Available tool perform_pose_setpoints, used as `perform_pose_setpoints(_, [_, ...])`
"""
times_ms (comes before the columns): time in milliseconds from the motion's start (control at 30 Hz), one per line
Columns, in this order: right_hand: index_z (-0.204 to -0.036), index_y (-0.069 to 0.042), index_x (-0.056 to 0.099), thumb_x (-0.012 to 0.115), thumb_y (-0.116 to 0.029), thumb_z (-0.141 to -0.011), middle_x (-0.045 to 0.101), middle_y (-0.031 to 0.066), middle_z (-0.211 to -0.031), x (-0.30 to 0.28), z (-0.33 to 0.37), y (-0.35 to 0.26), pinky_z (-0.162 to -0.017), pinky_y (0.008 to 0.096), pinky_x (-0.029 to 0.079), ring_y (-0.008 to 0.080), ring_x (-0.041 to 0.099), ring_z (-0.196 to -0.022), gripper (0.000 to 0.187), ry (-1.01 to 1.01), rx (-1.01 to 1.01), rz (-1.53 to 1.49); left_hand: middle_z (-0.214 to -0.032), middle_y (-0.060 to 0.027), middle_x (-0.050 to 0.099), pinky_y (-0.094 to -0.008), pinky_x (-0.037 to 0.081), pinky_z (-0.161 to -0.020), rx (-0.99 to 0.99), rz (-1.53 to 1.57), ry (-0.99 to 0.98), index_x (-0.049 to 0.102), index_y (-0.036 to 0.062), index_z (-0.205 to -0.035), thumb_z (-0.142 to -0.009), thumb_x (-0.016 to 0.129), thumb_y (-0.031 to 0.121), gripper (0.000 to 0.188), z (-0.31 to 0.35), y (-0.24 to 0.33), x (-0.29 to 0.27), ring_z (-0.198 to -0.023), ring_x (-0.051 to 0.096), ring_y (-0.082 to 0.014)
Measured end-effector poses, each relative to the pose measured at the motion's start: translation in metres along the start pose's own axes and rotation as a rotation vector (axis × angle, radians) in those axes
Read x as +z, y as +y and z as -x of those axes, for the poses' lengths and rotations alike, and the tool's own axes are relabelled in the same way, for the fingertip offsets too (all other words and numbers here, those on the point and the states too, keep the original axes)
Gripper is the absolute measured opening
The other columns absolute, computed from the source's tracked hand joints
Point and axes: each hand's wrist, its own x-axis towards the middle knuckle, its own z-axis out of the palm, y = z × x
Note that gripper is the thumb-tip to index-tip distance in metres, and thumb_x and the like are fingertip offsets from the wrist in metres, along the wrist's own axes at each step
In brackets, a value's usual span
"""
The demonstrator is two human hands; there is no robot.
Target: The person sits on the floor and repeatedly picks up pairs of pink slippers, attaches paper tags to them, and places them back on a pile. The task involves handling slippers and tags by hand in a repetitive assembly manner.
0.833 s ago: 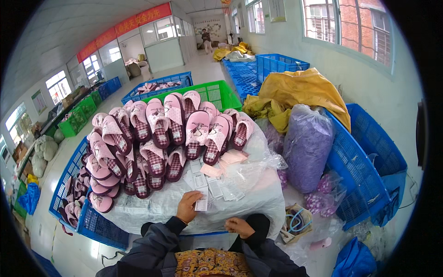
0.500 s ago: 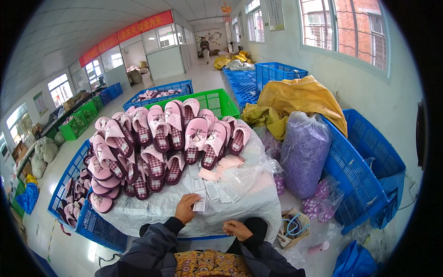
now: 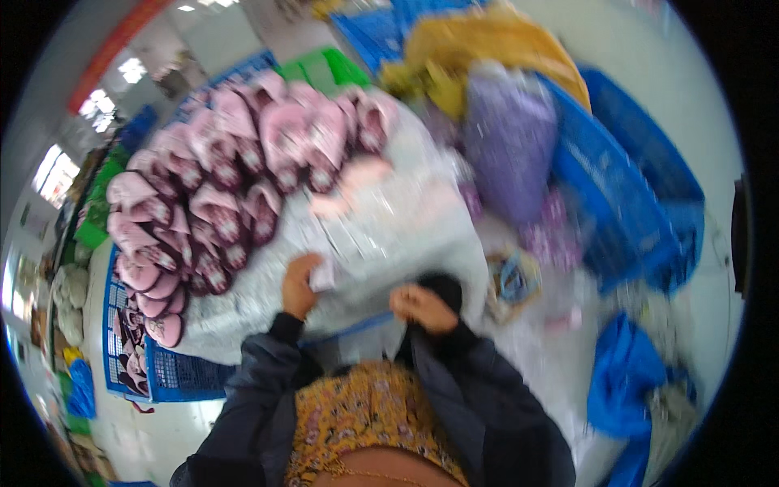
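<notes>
My left hand [image 3: 300, 286] is closed on a small white card [image 3: 323, 274] near the front edge of the plastic-covered table [image 3: 430, 235]. My right hand [image 3: 423, 308] hovers at the front edge, fingers curled together; whether anything is in them is hidden by blur. Beyond my left hand lie more white cards [image 3: 349, 239] under some clear film. Pale pink slips [image 3: 329, 205] rest just behind them. A heap of pink slippers [image 3: 215, 142] with dark soles and checked insoles fills the table's left and far side.
At the left below the table, a blue crate [image 3: 187, 372] holds more slippers. A green crate [image 3: 324, 69] stands behind the heap. To the right are a purple-filled clear bag [image 3: 511, 146], large blue crates [image 3: 608, 187], a yellow sack [image 3: 495, 40], a small open box [image 3: 513, 284] and blue plastic [image 3: 621, 373].
The view has tilted down and turned, and is blurred. My left hand keeps its card and has lifted it slightly toward me; my right hand stays near the front edge with fingers curled.
</notes>
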Motion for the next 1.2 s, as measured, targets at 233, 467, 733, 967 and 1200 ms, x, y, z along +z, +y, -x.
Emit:
perform_pose_setpoints(233, [-0.109, -0.004, 0.062, 0.062, -0.025, -0.097, 0.064, 0.0018, -0.088, -0.043, 0.063, 0.009, -0.060, 0.0210, 0.045, 0.0077, 0.056, -0.069, 0.023, 0.719, 0.030, -0.056, -0.120, -0.0129, 0.067, -0.0386, 0.046, -0.102, 0.109, -0.045, 0.002, 0.067, 0.0054, -0.116, -0.081, 0.066, 0.002, 0.035, -0.006, 0.015, -0.008, -0.114, 0.061, -0.0311])
perform_pose_setpoints(467, [-0.098, -0.002, 0.066, 0.067, -0.017, -0.090, 0.068, 0.0053, -0.081, -0.102, 0.096, 0.118, -0.058, 0.0267, 0.050, 0.0135, 0.064, -0.066, 0.017, 1.152, 0.173, -0.003, -0.119, -0.0137, 0.067, -0.0361, 0.047, -0.101, 0.081, -0.120, -0.026, 0.066, 0.0037, -0.118, -0.085, 0.061, -0.004, 0.035, -0.013, 0.017, -0.008, -0.113, 0.063, -0.0285])
perform_pose_setpoints(733, [-0.086, -0.005, 0.069, 0.066, -0.024, -0.085, 0.070, 0.0049, -0.075, -0.155, 0.144, 0.227, -0.056, 0.0302, 0.053, 0.0150, 0.066, -0.064, 0.020, 1.148, 0.504, -0.011, -0.119, -0.0146, 0.066, -0.0369, 0.048, -0.097, 0.130, -0.183, -0.045, 0.066, 0.0000, -0.119, -0.091, 0.064, 0.001, 0.028, -0.012, 0.013, -0.006, -0.109, 0.064, -0.0289])
perform_pose_setpoints(967, [-0.086, -0.007, 0.069, 0.066, -0.027, -0.083, 0.072, 0.0060, -0.077, -0.163, 0.217, 0.372, -0.061, 0.0341, 0.056, 0.0180, 0.071, -0.068, 0.020, 1.059, 0.879, 0.539, -0.119, -0.0133, 0.067, -0.0355, 0.049, -0.097, 0.141, -0.234, -0.073, 0.066, 0.0002, -0.119, -0.092, 0.065, 0.002, 0.028, -0.022, 0.026, -0.006, -0.110, 0.064, -0.0274])
perform_pose_setpoints(1200, [-0.101, -0.006, 0.073, 0.055, -0.029, -0.088, 0.070, 0.0187, -0.102, -0.125, 0.257, 0.363, -0.089, 0.0454, 0.052, 0.0363, 0.067, -0.101, 0.032, 0.725, 1.129, 0.903, -0.118, -0.0147, 0.067, -0.0355, 0.050, -0.094, 0.084, -0.290, -0.112, 0.065, -0.0001, -0.120, -0.092, 0.065, 0.003, 0.028, -0.013, 0.022, -0.008, -0.107, 0.065, -0.0283])
